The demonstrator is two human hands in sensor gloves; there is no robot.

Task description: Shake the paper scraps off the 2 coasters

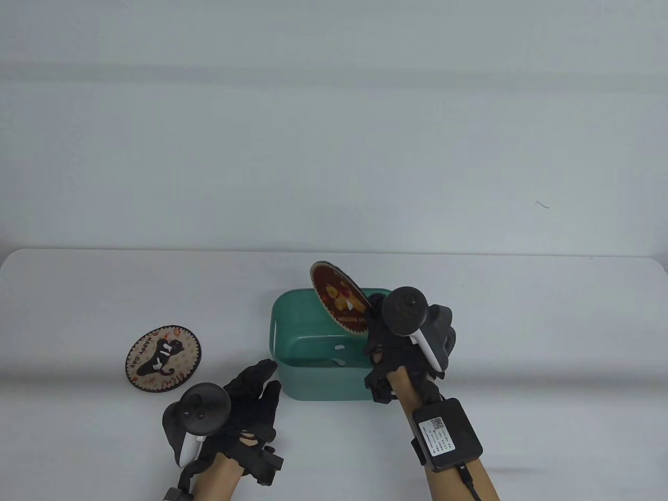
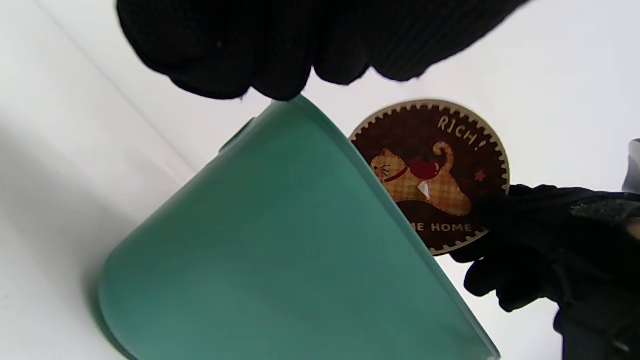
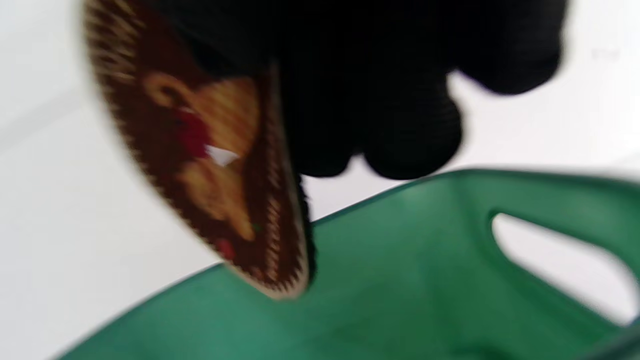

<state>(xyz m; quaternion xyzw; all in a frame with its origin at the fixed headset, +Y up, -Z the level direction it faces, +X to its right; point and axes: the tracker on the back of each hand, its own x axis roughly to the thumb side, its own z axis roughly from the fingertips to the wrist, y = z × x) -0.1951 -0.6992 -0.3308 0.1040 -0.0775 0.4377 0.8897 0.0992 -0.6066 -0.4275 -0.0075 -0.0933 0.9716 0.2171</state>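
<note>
My right hand (image 1: 378, 326) pinches a round brown coaster with an orange cat (image 1: 338, 300) by its edge and holds it tilted steeply over the green bin (image 1: 284, 318). A small white paper scrap (image 2: 423, 188) still clings to its face. A few white scraps (image 1: 338, 348) lie inside the bin. A second coaster with a black cat (image 1: 163, 357) lies flat on the table left of the bin, with white scraps on it. My left hand (image 1: 261, 383) rests with straight fingers against the bin's near left corner.
The white table (image 1: 469, 292) runs wide on both sides of the bin, with its far edge just behind the bin. The bin has a handle slot (image 3: 555, 265) in its wall.
</note>
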